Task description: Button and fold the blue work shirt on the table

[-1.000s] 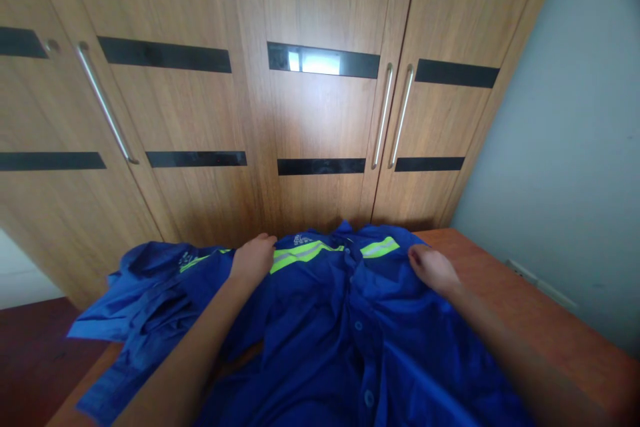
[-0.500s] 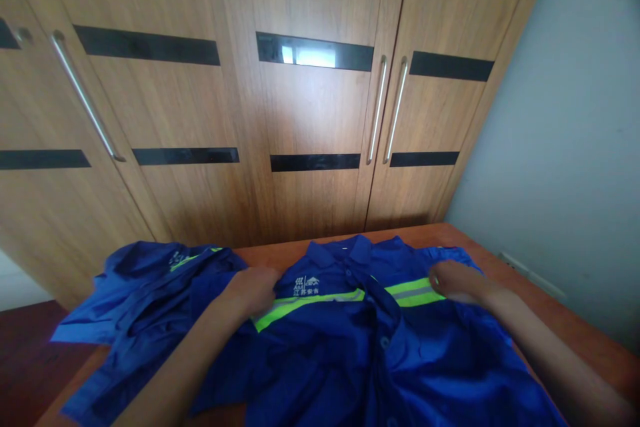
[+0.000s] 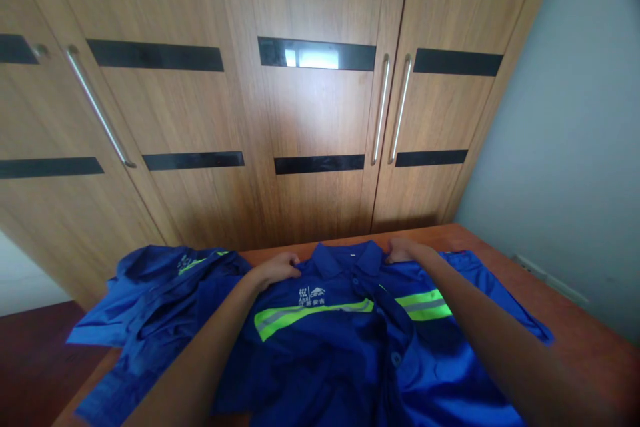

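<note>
A blue work shirt (image 3: 325, 347) with a yellow-green reflective band and a white chest logo lies spread front up, its collar at the far end. My left hand (image 3: 280, 268) is closed on its shoulder, left of the collar. On the other side, my right hand (image 3: 401, 250) pinches the opposite shoulder close to the collar. Its fingertips are partly hidden. The shirt's near end runs out of view.
A second blue garment (image 3: 165, 300) with a similar band lies crumpled on the left. The reddish-brown tabletop (image 3: 505, 280) meets a wooden wardrobe (image 3: 320, 207) at the back. A pale wall (image 3: 565, 147) rises on the right.
Both hands have moved from the reflective band up to the shoulders, the right one also inward toward the collar. The right sleeve area now shows more spread out.
</note>
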A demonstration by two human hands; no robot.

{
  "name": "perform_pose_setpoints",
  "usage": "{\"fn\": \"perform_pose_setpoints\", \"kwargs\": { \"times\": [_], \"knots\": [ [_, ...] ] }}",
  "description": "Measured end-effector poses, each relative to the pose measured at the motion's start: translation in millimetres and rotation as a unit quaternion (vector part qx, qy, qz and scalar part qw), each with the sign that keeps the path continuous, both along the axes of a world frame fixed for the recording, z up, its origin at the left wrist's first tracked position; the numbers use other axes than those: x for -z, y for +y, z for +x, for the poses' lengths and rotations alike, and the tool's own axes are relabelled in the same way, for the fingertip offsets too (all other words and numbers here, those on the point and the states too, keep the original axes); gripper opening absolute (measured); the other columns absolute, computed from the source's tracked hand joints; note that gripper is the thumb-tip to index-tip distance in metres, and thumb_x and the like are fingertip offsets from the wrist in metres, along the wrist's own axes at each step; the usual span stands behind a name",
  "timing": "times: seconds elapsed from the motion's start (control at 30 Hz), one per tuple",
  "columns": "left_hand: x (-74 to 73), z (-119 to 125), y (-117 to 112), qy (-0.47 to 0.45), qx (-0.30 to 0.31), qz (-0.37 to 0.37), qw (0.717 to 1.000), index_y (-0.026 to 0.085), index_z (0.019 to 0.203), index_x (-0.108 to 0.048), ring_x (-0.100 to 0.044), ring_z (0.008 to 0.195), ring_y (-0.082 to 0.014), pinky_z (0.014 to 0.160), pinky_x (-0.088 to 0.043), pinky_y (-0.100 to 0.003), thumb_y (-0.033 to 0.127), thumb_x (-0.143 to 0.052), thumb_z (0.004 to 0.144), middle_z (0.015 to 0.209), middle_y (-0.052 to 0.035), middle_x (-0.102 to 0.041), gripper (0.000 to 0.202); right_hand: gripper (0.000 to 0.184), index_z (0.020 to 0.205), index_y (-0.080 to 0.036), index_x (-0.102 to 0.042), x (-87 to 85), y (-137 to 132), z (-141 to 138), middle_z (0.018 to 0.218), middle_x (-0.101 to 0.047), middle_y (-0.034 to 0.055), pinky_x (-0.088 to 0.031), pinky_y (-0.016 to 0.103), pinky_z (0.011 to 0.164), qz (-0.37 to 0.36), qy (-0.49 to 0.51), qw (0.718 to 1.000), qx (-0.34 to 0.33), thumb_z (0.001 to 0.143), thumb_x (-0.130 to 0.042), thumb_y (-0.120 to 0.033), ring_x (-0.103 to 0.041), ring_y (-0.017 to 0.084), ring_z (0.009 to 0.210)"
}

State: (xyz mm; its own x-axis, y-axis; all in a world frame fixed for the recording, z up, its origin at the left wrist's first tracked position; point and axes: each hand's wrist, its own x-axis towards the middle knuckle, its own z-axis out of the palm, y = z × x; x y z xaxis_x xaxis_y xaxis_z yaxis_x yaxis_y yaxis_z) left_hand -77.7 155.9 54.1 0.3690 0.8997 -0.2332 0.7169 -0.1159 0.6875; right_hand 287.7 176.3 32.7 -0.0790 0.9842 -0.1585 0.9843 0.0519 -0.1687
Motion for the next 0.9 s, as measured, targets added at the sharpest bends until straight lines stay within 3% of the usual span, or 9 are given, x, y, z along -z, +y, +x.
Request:
{"fn": "perform_pose_setpoints", "kwargs": {
  "times": [0.1,0.23,0.33,0.57,0.73,0.9],
  "knots": [
    [-2.9,-14,5,-0.040,-0.023,-0.006,0.999,0.019,0.067,-0.052,-0.050,0.056,-0.0119,0.050,-0.035,-0.021,0.026,-0.060,0.060,0.058,0.0056,-0.052,0.013,0.008,0.061,-0.018,-0.067,-11.1,3,10,0.062,-0.067,0.0026,-0.043,0.026,0.058,0.014,0.008,1.000,-0.019,0.059,-0.071,-0.024,-0.063,0.020,0.063],
    [-2.2,-24,8,-0.066,-0.038,-0.033,0.997,0.020,0.078,-0.056,-0.048,0.054,-0.0113,0.049,-0.034,-0.021,0.035,-0.057,0.067,0.062,0.0050,-0.056,0.019,0.014,0.085,-0.018,-0.065,-22.5,-1,22,0.089,-0.069,0.0033,-0.043,0.023,0.068,0.117,0.024,0.993,-0.019,0.076,-0.059,-0.027,-0.062,0.018,0.084],
    [0.8,-23,6,-0.053,-0.029,-0.061,0.996,0.019,0.073,-0.062,-0.049,0.052,-0.0131,0.048,-0.034,-0.023,0.042,-0.058,0.068,0.059,0.0029,-0.058,0.024,0.019,0.094,-0.019,-0.060,-19.0,-10,28,0.098,-0.067,0.0053,-0.041,0.024,0.074,0.173,0.018,0.985,-0.006,0.088,-0.047,-0.031,-0.060,0.018,0.092],
    [-2.1,-25,2,-0.036,-0.003,-0.100,0.994,0.019,0.071,-0.070,-0.059,0.066,-0.0170,0.057,-0.042,-0.024,0.047,-0.073,0.058,0.071,-0.0011,-0.070,0.031,0.024,0.089,-0.019,-0.060,0.4,-27,39,0.090,-0.068,0.0097,-0.039,0.028,0.062,0.174,-0.037,0.983,0.032,0.087,-0.052,-0.042,-0.063,0.024,0.082],
    [-4.8,-36,1,-0.029,-0.030,-0.136,0.990,0.018,0.074,-0.071,-0.057,0.054,-0.0162,0.047,-0.039,-0.025,0.065,-0.057,0.069,0.070,-0.0052,-0.071,0.049,0.025,0.094,-0.021,-0.059,-8.0,-26,41,0.098,-0.068,0.0088,-0.041,0.028,0.067,0.204,-0.036,0.978,0.035,0.092,-0.044,-0.040,-0.063,0.023,0.088],
    [-9.6,-44,-1,-0.058,-0.013,-0.160,0.985,0.018,0.076,-0.071,-0.061,0.059,-0.0159,0.051,-0.042,-0.024,0.052,-0.065,0.065,0.078,-0.0054,-0.073,0.037,0.026,0.107,-0.018,-0.058,-18.4,-20,40,0.109,-0.066,0.0103,-0.043,0.028,0.078,0.245,-0.005,0.969,0.026,0.095,-0.039,-0.031,-0.061,0.021,0.099]
  ]
}}
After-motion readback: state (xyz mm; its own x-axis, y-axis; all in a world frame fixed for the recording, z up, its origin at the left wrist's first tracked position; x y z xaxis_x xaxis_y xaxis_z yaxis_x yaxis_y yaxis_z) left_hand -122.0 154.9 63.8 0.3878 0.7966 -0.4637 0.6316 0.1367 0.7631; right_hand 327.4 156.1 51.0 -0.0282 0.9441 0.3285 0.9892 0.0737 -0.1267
